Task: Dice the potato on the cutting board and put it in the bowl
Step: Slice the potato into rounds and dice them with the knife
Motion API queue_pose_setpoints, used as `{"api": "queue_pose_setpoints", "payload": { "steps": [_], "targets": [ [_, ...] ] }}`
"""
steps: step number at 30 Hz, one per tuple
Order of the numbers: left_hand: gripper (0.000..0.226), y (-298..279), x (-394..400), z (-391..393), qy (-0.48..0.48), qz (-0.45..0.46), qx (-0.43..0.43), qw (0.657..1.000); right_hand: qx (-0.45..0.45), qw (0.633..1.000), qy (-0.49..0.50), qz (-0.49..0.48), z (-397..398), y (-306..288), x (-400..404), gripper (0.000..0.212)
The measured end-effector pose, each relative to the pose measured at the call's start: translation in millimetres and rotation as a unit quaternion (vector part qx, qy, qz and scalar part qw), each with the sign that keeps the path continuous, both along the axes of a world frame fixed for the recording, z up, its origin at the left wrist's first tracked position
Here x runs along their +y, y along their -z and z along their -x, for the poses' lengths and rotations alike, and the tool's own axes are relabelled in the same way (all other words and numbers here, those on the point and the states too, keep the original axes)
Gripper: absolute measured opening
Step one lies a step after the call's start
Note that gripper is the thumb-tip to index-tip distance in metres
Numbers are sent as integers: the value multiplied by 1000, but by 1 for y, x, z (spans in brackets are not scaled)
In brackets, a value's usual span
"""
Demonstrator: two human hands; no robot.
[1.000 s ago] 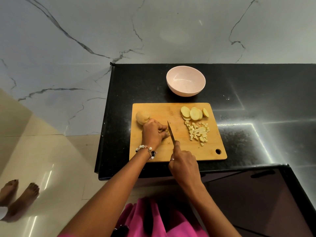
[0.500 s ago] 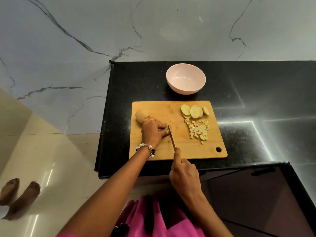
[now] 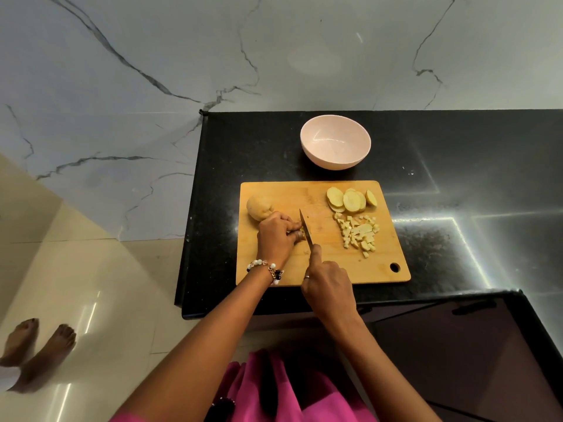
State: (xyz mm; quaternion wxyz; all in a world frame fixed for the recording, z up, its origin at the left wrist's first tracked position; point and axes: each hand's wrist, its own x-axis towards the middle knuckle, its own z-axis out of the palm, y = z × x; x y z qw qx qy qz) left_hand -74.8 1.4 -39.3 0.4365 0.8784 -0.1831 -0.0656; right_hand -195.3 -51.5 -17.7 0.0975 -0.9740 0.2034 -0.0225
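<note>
On the cutting board (image 3: 323, 271), left hand (image 3: 275, 239) pins a firm, wet-slick potato slice — fingertips (image 3: 297, 227) curled clear — right hand (image 3: 327, 286) grips the knife (image 3: 305, 228).

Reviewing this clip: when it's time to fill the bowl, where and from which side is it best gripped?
Probably by the rim, one hand coming from above on the near side facing the cutting board. The bowl stands upright and empty on the counter, its round wall curving under, so the thin open rim gives thumb and fingers the surest pinch; nothing crowds it.
</note>
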Motion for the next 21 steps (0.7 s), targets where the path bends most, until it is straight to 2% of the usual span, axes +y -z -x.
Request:
{"api": "queue_pose_setpoints", "payload": {
  "steps": [3,6,9,12,14,21],
  "targets": [
    [26,0,0,-1,3,0,-5,1000,11,999,-6,37,-2,2,3,61],
    [28,-1,-1,0,3,-6,-10,1000,11,1000,2,21,18,11,8,66],
    [26,0,1,1,-2,-4,-14,1000,50,999,11,2,38,6,10,65],
    [26,1,1,2,-11,-3,-15,1000,-4,998,12,-57,39,2,1,56],
    [24,0,1,4,-15,-3,-19,1000,-35,997,16,-61,32,2,-3,54],
    [24,2,4,5,-8,-2,-35,999,-6,999,7,-52,17,-1,-3,55]
  ]
}}
